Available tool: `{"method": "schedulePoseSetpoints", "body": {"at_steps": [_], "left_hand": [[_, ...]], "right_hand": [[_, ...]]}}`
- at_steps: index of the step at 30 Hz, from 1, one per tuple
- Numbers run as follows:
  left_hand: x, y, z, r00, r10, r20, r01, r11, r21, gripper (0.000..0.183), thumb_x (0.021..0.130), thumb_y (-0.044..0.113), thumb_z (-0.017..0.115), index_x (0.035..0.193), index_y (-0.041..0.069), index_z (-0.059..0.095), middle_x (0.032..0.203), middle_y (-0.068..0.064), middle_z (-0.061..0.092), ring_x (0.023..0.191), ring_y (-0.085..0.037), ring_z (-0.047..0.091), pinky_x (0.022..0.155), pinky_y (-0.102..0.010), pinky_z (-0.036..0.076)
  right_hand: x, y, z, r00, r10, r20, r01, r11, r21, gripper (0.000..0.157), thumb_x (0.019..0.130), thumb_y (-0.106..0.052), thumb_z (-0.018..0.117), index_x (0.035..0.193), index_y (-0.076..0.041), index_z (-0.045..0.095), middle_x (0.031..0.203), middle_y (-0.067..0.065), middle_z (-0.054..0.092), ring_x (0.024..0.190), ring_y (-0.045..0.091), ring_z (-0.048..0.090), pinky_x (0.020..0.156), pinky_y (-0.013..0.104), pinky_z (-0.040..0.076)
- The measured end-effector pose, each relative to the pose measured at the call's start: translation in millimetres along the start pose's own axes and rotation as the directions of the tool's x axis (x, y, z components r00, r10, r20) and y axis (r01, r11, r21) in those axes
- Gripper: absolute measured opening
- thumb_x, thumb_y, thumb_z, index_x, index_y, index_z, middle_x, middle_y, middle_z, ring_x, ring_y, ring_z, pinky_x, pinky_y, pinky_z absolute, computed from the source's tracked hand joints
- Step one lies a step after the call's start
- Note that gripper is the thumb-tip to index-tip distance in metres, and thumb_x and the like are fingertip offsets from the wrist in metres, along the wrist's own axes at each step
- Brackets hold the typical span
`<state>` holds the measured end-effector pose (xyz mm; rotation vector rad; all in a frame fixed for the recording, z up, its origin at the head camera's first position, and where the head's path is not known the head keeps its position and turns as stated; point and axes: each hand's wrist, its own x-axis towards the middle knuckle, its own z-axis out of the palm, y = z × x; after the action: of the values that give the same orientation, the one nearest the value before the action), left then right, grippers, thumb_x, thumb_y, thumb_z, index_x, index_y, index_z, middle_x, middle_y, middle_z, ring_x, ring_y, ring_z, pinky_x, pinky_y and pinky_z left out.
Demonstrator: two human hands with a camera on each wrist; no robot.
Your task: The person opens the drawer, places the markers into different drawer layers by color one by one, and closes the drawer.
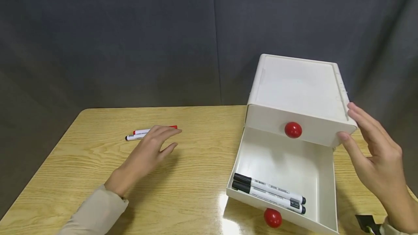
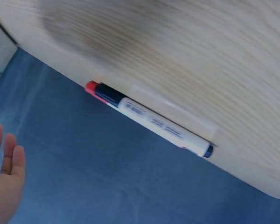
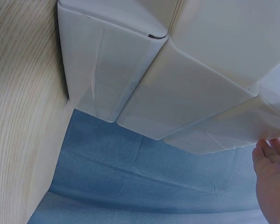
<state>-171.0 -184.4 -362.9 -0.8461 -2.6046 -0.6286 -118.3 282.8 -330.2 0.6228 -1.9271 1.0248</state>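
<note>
My left hand (image 1: 148,151) hovers over the left part of the table with its fingers extended and nothing held. Partly behind it lie a red-capped marker (image 1: 140,131) and a black-capped marker (image 1: 133,137), side by side; the left wrist view shows the black-capped marker (image 2: 154,123) in front of the red one. My right hand (image 1: 378,155) touches the front right corner of a white drawer box (image 1: 300,86), thumb on the front and fingers along the side. The lower drawer (image 1: 284,155) is pulled out and holds two black-capped markers (image 1: 271,193).
A red knob (image 1: 293,130) sits on the closed upper drawer, and another red knob (image 1: 272,218) on the lower drawer's front. The wooden table (image 1: 196,177) ends at a dark curtain (image 1: 147,46). A small black object (image 1: 367,222) is at the lower right.
</note>
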Motion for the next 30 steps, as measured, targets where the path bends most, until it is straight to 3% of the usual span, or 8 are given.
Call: {"method": "schedulePoseSetpoints", "body": {"at_steps": [11,18,30], "left_hand": [[-3.8,-19.7,-0.9,1.000,-0.020,-0.015,0.020,1.000,-0.007,0.041,0.088,0.008,0.074,0.128,0.009,0.064,0.126,-0.005,0.068,0.114,-0.024,0.059,0.096,-0.043,0.052],[-7.2,-30.5,-3.2,0.995,-0.094,0.015,0.094,0.995,-0.011,0.043,0.089,0.011,0.073,0.131,0.012,0.063,0.125,-0.006,0.068,0.118,-0.026,0.057,0.095,-0.046,0.053],[-13.8,-54.2,-1.7,0.986,-0.165,0.017,0.166,0.986,-0.013,0.040,0.089,0.005,0.072,0.129,0.003,0.063,0.125,-0.013,0.067,0.118,-0.031,0.056,0.097,-0.051,0.052]], "right_hand": [[-1.3,0.2,-1.6,1.000,0.004,0.004,-0.004,1.000,-0.030,0.049,0.096,-0.019,0.066,0.127,0.018,0.056,0.140,0.028,0.054,0.135,0.018,0.053,0.112,0.020,0.040],[-2.5,1.4,-3.1,1.000,0.018,0.025,-0.017,0.998,-0.065,0.050,0.096,-0.022,0.065,0.129,0.015,0.056,0.141,0.026,0.054,0.137,0.017,0.051,0.112,0.019,0.039],[-2.2,1.5,-2.9,1.000,0.015,0.027,-0.014,0.997,-0.069,0.050,0.097,-0.022,0.064,0.129,0.015,0.056,0.141,0.027,0.053,0.137,0.017,0.051,0.112,0.019,0.039]]}}
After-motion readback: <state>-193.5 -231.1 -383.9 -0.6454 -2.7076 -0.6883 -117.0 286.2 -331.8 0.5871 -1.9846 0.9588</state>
